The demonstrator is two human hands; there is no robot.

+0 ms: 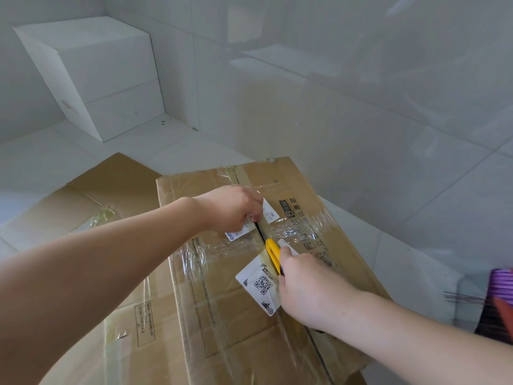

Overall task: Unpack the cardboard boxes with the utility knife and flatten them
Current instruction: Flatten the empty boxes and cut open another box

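A taped brown cardboard box [227,307] lies in front of me, its top seam running away from me and partly slit. My right hand [308,290] grips a yellow utility knife [273,255] whose tip sits in the seam, amid clear tape and torn white labels. My left hand [231,208] rests on the box top just beyond the knife, fingers curled at the seam edge over a white label [270,213]. A flattened cardboard box [91,207] lies on the floor to the left, partly under the taped box.
White tiled floor [416,207] spreads all around, and tiled walls stand behind. A white tiled block [94,70] fills the far left corner. A blurred purple and red object [499,298] shows at the right edge.
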